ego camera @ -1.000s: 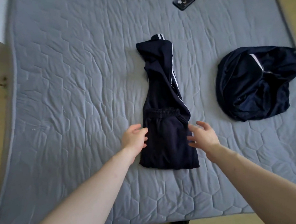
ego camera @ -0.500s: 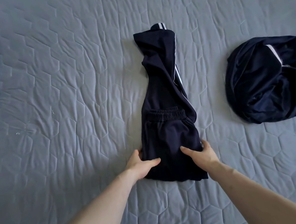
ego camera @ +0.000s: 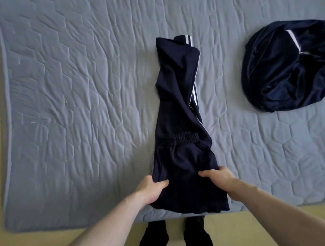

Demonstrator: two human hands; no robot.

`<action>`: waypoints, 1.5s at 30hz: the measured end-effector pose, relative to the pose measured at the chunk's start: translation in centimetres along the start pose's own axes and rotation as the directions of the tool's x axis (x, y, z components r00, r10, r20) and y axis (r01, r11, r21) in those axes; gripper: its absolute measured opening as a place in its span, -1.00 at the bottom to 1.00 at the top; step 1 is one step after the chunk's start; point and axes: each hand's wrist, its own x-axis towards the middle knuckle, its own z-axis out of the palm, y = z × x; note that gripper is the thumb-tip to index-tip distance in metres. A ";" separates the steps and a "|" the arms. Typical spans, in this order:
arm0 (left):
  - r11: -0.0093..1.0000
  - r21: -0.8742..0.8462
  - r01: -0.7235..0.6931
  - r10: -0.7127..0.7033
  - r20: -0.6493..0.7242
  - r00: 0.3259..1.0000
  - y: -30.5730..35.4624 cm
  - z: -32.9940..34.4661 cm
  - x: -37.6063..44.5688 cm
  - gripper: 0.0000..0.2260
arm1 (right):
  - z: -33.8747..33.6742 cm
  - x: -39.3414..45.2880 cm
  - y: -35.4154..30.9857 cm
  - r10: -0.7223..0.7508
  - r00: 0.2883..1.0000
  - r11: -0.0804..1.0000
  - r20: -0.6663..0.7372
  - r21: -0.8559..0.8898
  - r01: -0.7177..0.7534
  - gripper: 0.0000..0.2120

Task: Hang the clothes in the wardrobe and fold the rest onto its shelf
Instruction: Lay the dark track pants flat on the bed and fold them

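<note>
I see both hands on the dark trousers [ego camera: 182, 140], which lie lengthwise on the grey mattress [ego camera: 83, 92] straight ahead of me. My left hand [ego camera: 151, 192] grips the near part of the trousers at its left edge, thumb lying on top of the cloth and the fingers tucked under it. My right hand [ego camera: 219, 178] grips the same fold at its right edge in the same way, thumb on top. The two hands are close together, with only the width of the folded cloth between them. The near end of the trousers, below my hands, reaches the mattress edge. Beyond my hands the elastic waistband [ego camera: 180, 141] lies across the cloth, and farther out the legs stretch away from me, white side stripes [ego camera: 195, 96] showing along the right edge. Well off to the right of my right hand sits a crumpled dark jacket [ego camera: 288, 67] with a white stripe, apart from the trousers. Under my forearms I see wooden floor [ego camera: 263, 223] and my own dark-clad legs [ego camera: 173, 243].
</note>
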 end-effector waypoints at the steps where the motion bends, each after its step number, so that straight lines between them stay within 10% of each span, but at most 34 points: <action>1: 1.000 0.017 0.025 -0.025 0.013 1.000 -1.2 0.6 -0.9 -0.79 | 0.4 -0.8 1.3 0.028 1.000 0.999 0.009 -0.018 -0.028 -0.65; 9: 0.938 0.298 0.179 -0.269 0.296 0.916 -5.6 1.7 -6.3 -0.26 | 1.3 -7.2 7.6 0.272 0.955 0.946 0.121 -0.216 -0.242 -0.70; 18: 0.937 -0.347 -0.039 0.046 0.013 0.999 5.7 -5.1 -5.4 -0.85 | -2.9 -7.5 -5.7 0.105 0.994 0.985 0.033 0.135 -0.109 -0.75; 25: 0.812 -0.550 -0.193 0.160 -0.108 0.981 15.3 -10.0 -1.8 -0.65 | -4.0 -6.1 -16.3 -0.189 0.982 0.860 0.012 0.484 0.159 -0.67; 31: 0.954 0.055 -0.296 0.295 -0.367 0.882 16.6 -10.0 2.2 -0.51 | -1.2 -3.4 -15.0 -0.221 0.949 0.896 -0.225 0.337 0.289 -0.54; 37: 0.702 0.598 -0.386 0.632 -0.274 0.725 22.6 -10.5 5.0 -0.31 | 2.3 -0.6 -5.3 -0.056 0.917 0.967 -0.395 0.209 0.149 -0.14; 45: 0.680 0.670 -0.298 0.444 -0.054 0.894 28.6 -9.1 10.1 0.17 | 5.1 5.0 -3.3 -0.006 0.977 0.860 -0.212 0.498 0.113 -0.32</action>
